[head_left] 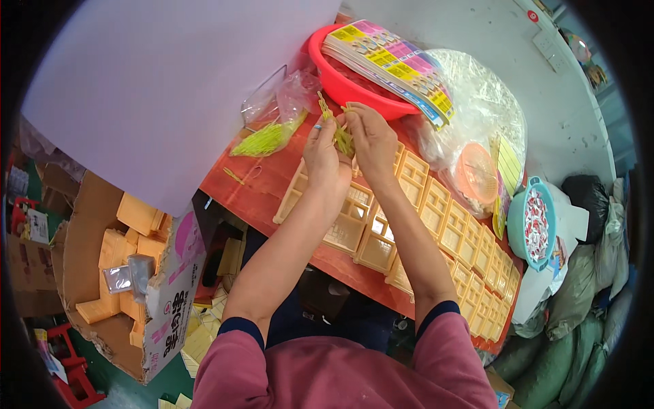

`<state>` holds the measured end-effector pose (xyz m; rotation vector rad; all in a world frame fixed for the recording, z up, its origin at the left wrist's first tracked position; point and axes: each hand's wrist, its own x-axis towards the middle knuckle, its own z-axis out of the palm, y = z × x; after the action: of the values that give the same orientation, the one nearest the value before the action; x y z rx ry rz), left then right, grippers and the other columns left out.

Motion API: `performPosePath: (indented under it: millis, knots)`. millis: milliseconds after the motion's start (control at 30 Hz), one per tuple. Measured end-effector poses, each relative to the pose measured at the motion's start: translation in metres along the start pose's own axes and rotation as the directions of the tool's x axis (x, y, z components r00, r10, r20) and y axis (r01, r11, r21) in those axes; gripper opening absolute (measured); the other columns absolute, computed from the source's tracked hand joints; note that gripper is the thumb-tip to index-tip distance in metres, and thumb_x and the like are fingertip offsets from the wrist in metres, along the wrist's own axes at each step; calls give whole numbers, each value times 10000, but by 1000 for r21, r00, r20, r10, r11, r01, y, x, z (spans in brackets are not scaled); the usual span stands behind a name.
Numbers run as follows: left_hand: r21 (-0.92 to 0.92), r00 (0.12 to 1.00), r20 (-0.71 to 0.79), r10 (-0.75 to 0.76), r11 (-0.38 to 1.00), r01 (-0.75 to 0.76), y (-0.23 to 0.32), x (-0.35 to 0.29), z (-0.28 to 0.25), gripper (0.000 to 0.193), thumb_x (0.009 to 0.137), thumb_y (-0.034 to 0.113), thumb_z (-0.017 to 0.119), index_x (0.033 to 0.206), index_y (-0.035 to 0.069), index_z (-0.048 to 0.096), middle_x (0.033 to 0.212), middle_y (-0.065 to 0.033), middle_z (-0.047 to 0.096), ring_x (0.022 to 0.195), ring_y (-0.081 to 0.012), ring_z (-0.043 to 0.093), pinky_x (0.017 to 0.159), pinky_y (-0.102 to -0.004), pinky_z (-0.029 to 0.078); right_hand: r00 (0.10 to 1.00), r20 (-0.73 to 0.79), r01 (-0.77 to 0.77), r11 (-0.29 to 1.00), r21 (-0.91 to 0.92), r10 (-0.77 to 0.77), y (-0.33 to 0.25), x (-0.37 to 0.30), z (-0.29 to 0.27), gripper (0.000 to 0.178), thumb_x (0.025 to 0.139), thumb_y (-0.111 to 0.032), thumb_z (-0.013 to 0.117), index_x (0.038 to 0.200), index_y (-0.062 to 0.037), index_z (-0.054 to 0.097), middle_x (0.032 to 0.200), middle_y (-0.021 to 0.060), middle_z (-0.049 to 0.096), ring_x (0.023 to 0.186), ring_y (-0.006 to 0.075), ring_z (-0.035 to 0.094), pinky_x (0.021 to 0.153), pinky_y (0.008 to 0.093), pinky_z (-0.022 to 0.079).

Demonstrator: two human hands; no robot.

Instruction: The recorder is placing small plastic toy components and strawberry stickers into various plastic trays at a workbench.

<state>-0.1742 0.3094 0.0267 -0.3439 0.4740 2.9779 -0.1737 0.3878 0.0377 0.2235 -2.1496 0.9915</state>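
Both my hands are raised over the far end of a red table (225, 180). My left hand (322, 150) is closed on a small bunch of thin yellow-green strips (343, 142), some standing up past its fingertips. Close beside it, my right hand (371, 140) pinches at a yellowish end of the strips with thumb and forefinger. Beneath my forearms lie rows of cream plastic compartment trays (344, 228), set edge to edge. To the left of my hands, a clear plastic bag (272, 129) holds more of the yellow-green strips.
A red basin (317, 51) bears a stack of colourful printed sheets (388, 58). Beside it are a large clear bag (477, 82) and an orange basket (475, 174). A teal basin (522, 225) holds small red-and-white packets. At lower left, an open carton (88, 273) contains orange-yellow pieces.
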Motion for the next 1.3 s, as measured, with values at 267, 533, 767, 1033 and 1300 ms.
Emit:
performPosePath:
  millis: [267, 533, 767, 1033, 1300]
  knots:
    - [14, 985, 49, -166, 986, 165, 19, -14, -31, 83, 903, 98, 510, 952, 43, 548, 884, -98, 623, 834, -224, 626, 789, -375, 541, 972, 236, 55, 951, -303, 19, 73, 12, -25, 152, 884, -161, 535, 864, -29, 606, 794, 147, 628, 598, 274, 607, 559, 358, 489]
    - [135, 965, 87, -246, 963, 234, 28, -58, -48, 110, 914, 124, 510, 976, 42, 548, 870, -88, 622, 830, -209, 633, 777, -363, 545, 817, 576, 396, 738, -546, -12, 106, 23, -2, 154, 803, -139, 545, 909, -52, 614, 803, 178, 609, 728, 347, 616, 602, 425, 495]
    - [169, 940, 70, -334, 933, 318, 26, -76, -54, 144, 922, 128, 501, 1021, 36, 550, 881, -82, 624, 822, -195, 641, 764, -343, 552, 852, 523, 275, 873, -402, -28, 98, 28, -34, 178, 779, -122, 587, 936, -56, 639, 781, 195, 613, 730, 319, 624, 604, 397, 489]
    - [157, 920, 113, -377, 921, 358, 17, -93, -44, 158, 926, 116, 490, 1055, 46, 549, 897, -96, 624, 827, -206, 642, 766, -353, 553, 931, 343, 111, 792, -601, 129, 105, 5, -74, 146, 795, -218, 601, 880, -110, 649, 783, 97, 655, 724, 278, 628, 661, 408, 478]
    - [193, 904, 102, -414, 900, 391, 7, -105, -48, 150, 934, 120, 476, 1044, 41, 540, 895, -96, 628, 831, -215, 646, 768, -356, 556, 916, 330, 7, 813, -582, 227, 116, -3, -83, 180, 813, -252, 596, 893, -114, 679, 825, 111, 661, 777, 292, 630, 697, 394, 489]
